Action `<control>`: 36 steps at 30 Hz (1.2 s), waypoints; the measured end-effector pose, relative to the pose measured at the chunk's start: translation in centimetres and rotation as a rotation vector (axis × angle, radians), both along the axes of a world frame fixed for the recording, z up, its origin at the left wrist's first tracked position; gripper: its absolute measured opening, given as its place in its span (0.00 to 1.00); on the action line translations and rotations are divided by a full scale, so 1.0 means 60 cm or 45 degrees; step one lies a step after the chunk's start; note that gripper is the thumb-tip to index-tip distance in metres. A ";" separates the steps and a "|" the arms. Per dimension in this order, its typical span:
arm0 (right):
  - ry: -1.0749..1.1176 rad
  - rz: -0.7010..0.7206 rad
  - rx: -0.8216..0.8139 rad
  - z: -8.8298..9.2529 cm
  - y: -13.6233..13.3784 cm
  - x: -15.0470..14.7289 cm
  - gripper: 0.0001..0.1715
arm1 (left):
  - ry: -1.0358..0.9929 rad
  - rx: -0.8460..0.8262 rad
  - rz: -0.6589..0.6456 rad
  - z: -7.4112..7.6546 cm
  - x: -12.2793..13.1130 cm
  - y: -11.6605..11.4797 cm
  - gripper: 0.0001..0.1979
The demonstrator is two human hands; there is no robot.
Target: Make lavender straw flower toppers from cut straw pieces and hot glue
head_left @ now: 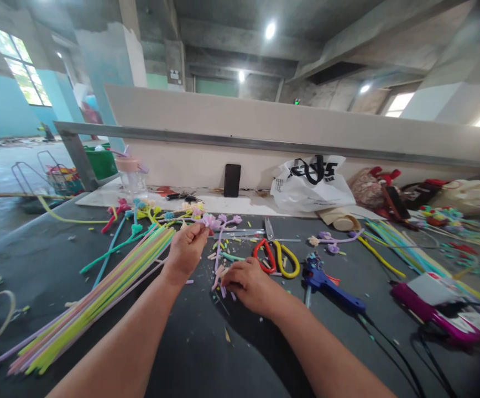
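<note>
My left hand [188, 249] is closed in a pinch at a light purple pipe-cleaner flower [211, 221]. From beside it a purple stem [218, 249] runs down toward my right hand [246, 282]. The right hand lies low over the table with its fingers curled down among small cut pipe-cleaner pieces [219, 275]; what its fingertips hold, if anything, is hidden. Just beyond the right hand lie scissors with one red and one yellow handle [286, 260]. A blue glue gun [333, 290] rests to the right. Beside my left forearm is a bundle of coloured pipe cleaners [103, 301].
Finished pipe-cleaner flowers [140, 213] lie at the back left, near a clear cup [132, 179]. A phone [232, 181] leans on the back board beside a white plastic bag [312, 185]. At the right are a magenta device [437, 312] with cables and more pipe cleaners [410, 249].
</note>
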State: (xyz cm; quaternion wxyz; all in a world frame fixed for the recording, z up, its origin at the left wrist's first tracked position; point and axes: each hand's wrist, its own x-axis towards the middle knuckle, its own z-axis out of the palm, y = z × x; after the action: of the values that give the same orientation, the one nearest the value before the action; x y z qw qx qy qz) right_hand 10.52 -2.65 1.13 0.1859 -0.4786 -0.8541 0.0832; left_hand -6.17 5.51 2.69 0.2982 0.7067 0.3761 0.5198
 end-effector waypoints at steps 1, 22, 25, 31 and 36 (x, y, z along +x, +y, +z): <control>0.010 0.019 -0.002 -0.001 0.000 -0.003 0.11 | -0.016 -0.002 0.010 0.001 -0.002 0.002 0.11; 0.683 -0.242 -0.290 -0.004 0.011 0.004 0.06 | -0.010 -0.033 -0.035 -0.004 0.007 -0.005 0.11; 1.008 -0.257 -0.492 -0.006 0.012 0.004 0.04 | -0.005 -0.027 -0.047 -0.002 0.007 -0.006 0.12; 1.366 -0.146 -0.629 0.004 0.011 0.010 0.14 | 0.002 -0.047 -0.070 0.001 0.009 -0.009 0.12; 1.389 -0.161 -0.655 0.011 0.006 0.009 0.11 | 0.020 -0.062 -0.080 0.004 0.010 -0.014 0.13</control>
State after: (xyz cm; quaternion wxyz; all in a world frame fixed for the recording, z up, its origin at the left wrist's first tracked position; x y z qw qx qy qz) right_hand 11.05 -2.31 1.80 0.4797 -0.4463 -0.5581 0.5092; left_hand -5.57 4.66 2.94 0.3286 0.7147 0.3686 0.4954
